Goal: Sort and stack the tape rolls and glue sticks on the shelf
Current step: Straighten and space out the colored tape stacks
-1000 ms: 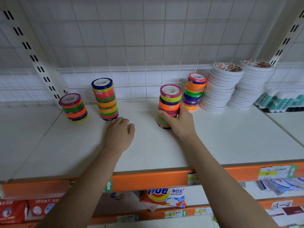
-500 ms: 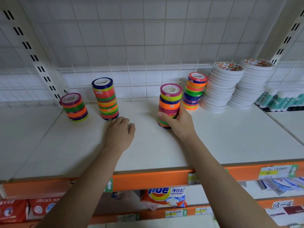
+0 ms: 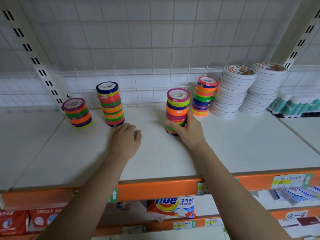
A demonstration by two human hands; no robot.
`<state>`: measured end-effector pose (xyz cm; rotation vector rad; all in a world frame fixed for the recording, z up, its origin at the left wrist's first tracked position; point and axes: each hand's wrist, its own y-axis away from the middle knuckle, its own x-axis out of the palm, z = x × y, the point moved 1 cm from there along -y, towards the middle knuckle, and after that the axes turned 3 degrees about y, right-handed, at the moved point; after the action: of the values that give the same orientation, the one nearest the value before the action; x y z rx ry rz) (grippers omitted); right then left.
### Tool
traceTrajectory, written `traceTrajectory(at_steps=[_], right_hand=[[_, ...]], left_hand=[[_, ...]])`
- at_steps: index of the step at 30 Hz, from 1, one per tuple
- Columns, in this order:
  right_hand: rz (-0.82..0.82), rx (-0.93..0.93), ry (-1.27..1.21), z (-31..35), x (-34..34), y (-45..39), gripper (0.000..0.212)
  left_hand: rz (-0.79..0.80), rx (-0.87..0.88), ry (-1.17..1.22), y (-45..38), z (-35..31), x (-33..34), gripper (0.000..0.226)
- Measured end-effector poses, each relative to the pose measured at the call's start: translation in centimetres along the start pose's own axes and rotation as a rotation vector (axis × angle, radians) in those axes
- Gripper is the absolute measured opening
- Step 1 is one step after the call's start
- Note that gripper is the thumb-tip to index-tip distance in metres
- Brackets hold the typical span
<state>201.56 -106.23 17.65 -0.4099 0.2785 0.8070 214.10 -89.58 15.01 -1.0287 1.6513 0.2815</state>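
Note:
Several stacks of coloured tape rolls stand on the white shelf [image 3: 225, 153]. My right hand [image 3: 188, 129] grips the lower part of the middle stack [image 3: 177, 110], thumb on its left side. Just behind it to the right stands another coloured stack [image 3: 204, 97]. My left hand [image 3: 125, 137] rests on the shelf with fingers loosely curled, holding nothing, just in front of the tall left stack [image 3: 110, 103]. A shorter stack [image 3: 78, 112] leans at the far left. Two leaning stacks of white tape rolls [image 3: 232, 92] stand at the right. Glue sticks [image 3: 292, 106] lie at the far right.
A wire grid panel [image 3: 155, 49] closes the back of the shelf, with slotted uprights at both sides. The shelf's orange front edge [image 3: 155, 189] carries price labels. Below hang a detergent bag [image 3: 173, 207] and red packets [image 3: 22, 220].
Nothing has clearly moved apart from a slight camera shift: my right hand stays on the middle stack and my left hand keeps its place on the shelf.

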Motion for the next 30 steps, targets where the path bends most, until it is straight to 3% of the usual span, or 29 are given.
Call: traceTrajectory(at_steps=[10,20,30], right_hand=[[-0.09,0.018,-0.129,1.2,0.0,0.0,0.055],[-0.038,0.004,-0.081,1.0,-0.1,-0.6,0.049],[-0.036,0.003,-0.116,2.5,-0.6,-0.9,0.066]], left_hand=[[-0.003,-0.008,0.02,0.0,-0.1,0.0,0.032],[-0.01,-0.018,0.011,0.0,-0.3,-0.1,0.028],[-0.015,-0.019,0.014,0.0,-0.3,-0.1,0.029]])
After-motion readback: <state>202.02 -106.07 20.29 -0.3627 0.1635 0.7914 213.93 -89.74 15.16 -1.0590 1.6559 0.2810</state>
